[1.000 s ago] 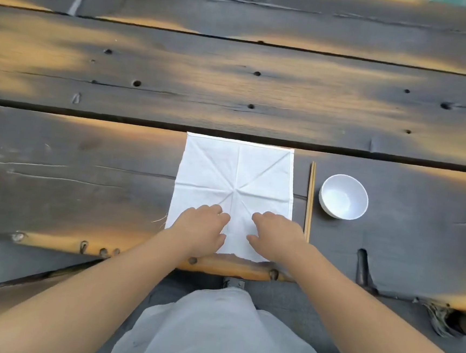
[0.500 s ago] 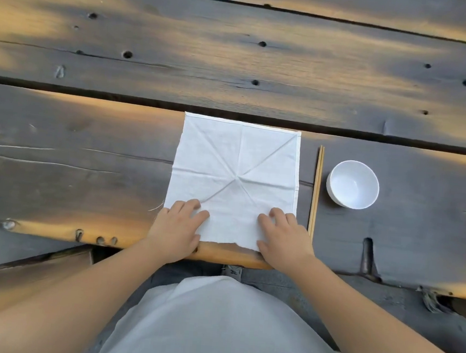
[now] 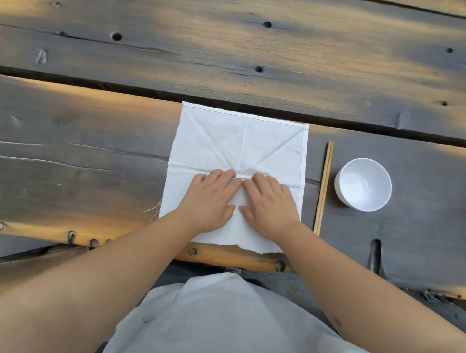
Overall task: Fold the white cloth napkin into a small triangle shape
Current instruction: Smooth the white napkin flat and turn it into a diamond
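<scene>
The white cloth napkin point(image 3: 237, 145) lies spread flat as a square on the dark wooden table, near its front edge. Crease lines run across it and along both diagonals, meeting at its middle. My left hand point(image 3: 210, 199) and my right hand point(image 3: 270, 205) rest palm down side by side on the napkin's near half. Their fingertips reach the middle crease and the fingers lie flat, gripping nothing. A small ridge of cloth bunches just ahead of the fingertips. The hands hide the napkin's centre.
A pair of wooden chopsticks point(image 3: 324, 187) lies just right of the napkin, pointing away from me. A small white bowl point(image 3: 363, 183) stands right of them. A dark gap between planks point(image 3: 93, 81) runs behind the napkin. The table's front edge point(image 3: 233, 258) is close to my body.
Both hands slid from the napkin's near corners forward and inward to its middle, and now lie next to each other. The napkin stays spread flat.
</scene>
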